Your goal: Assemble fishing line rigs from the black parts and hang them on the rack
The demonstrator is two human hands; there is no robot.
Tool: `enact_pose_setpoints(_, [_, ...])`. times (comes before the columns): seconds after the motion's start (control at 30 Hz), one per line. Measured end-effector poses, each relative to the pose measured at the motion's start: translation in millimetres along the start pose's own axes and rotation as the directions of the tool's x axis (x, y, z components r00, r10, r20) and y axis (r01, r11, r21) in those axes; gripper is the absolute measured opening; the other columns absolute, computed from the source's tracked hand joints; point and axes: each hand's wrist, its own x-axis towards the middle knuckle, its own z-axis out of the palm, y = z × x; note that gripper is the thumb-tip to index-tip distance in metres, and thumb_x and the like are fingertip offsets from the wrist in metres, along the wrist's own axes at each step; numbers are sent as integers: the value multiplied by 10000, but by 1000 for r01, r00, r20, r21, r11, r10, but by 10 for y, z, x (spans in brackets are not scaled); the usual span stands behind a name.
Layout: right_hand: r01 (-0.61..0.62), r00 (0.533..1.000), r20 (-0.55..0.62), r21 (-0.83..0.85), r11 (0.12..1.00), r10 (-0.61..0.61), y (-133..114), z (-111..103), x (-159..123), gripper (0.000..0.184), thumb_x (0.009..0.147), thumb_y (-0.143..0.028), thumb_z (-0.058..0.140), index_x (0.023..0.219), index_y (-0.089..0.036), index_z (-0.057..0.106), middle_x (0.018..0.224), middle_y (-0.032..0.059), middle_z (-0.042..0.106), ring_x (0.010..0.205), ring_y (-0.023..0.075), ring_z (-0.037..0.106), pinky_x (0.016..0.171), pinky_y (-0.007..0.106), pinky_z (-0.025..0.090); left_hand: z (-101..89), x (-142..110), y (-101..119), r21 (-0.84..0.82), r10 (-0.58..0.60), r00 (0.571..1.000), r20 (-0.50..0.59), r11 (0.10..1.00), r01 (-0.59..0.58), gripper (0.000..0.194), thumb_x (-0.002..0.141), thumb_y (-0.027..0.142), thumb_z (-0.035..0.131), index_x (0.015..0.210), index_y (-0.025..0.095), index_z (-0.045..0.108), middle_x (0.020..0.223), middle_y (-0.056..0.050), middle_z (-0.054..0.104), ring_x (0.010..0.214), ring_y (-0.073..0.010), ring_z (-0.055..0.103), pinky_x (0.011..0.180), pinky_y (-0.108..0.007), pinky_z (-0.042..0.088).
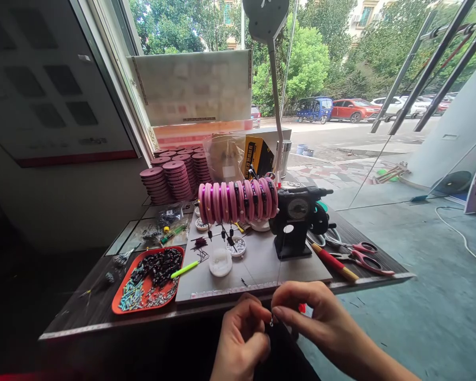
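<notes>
Close together below the table's front edge, my left hand (244,333) and my right hand (307,307) both have their fingers pinched. A tiny silvery fishing swivel (271,320) shows between the fingertips, held by my left hand. A thin fishing line (278,264) drops into my right fingers, which pinch it. Above stands a black hand-cranked winding machine (294,227), its shaft carrying a row of pink foam spools (238,201). Small black pieces (223,234) dangle under the spools. What lies deeper inside both grips is hidden.
An orange tray (117,304) holds black, blue and silver small parts. A white dish (221,262), a cup of white beads (238,246) and a green-handled tool (184,270) lie on the board. Scissors (365,259) and a red-handled tool (333,262) lie right. Pink spools (176,177) stack behind.
</notes>
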Motion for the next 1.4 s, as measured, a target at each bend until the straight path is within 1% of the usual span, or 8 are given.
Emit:
enact_pose_setpoints(0.37, [86,995,59,-135,987,-78,-43,21,8,187,814,-297,598,694,-165,655,627,-10,621,576,105,518,541,196,369,-37,22,-47,-34,26,999,47,999,-24,170,472,19,540,547,158,606,629,60,471,420,-15,320,363,-167,181])
enact_pose_setpoints(0.53, [84,995,57,-84,993,-79,-19,19,3,154,802,-269,607,688,-169,636,620,-19,592,578,103,505,559,200,373,-31,25,-75,-102,13,996,93,995,-3,272,579,334,798,556,146,603,573,64,432,375,-9,295,350,-172,179])
enact_pose_setpoints(0.73, [-135,991,55,251,959,125,193,41,-112,313,783,-470,605,743,-160,592,659,-15,530,607,110,466,559,213,375,-30,5,-98,-304,-222,972,80,923,236,250,491,262,865,600,164,663,553,50,515,461,-33,357,412,-143,240])
enact_pose_setpoints(0.97, [-216,976,99,425,879,192,392,243,-183,344,671,-491,682,710,-155,626,680,10,594,655,141,529,612,243,403,4,4,-116,-378,-212,968,133,892,247,205,512,234,850,576,168,667,544,40,562,503,-54,466,484,-153,347])
enact_pose_setpoints(1.07, [-158,987,-2,222,962,163,289,152,-163,255,736,-399,599,644,-163,573,611,-2,555,594,130,500,562,236,386,9,-4,-86,-291,-202,978,60,933,210,239,491,260,866,582,164,668,572,42,594,413,-16,392,394,-136,257])
enact_pose_setpoints(1.13, [-12,991,-136,-75,997,2,195,34,-121,213,780,-295,520,602,-178,526,575,-11,514,556,123,474,526,231,366,6,-2,-66,-195,-166,986,-14,968,160,270,469,291,875,581,159,668,592,38,612,376,1,349,366,-134,214])
enact_pose_setpoints(1.27, [262,843,-218,-631,731,-491,87,-149,39,215,824,-149,445,621,-191,502,601,0,514,582,136,471,556,247,361,-9,17,-46,-77,-86,995,-54,994,81,291,468,325,863,550,142,652,554,34,583,379,-7,349,366,-137,218])
enact_pose_setpoints(1.4, [305,766,-146,-775,554,-626,84,-159,170,246,836,-88,433,620,-188,492,601,3,515,587,135,442,586,254,354,-35,32,-23,-60,-78,997,7,995,78,194,519,263,801,556,140,655,583,25,580,377,-6,310,380,-164,209])
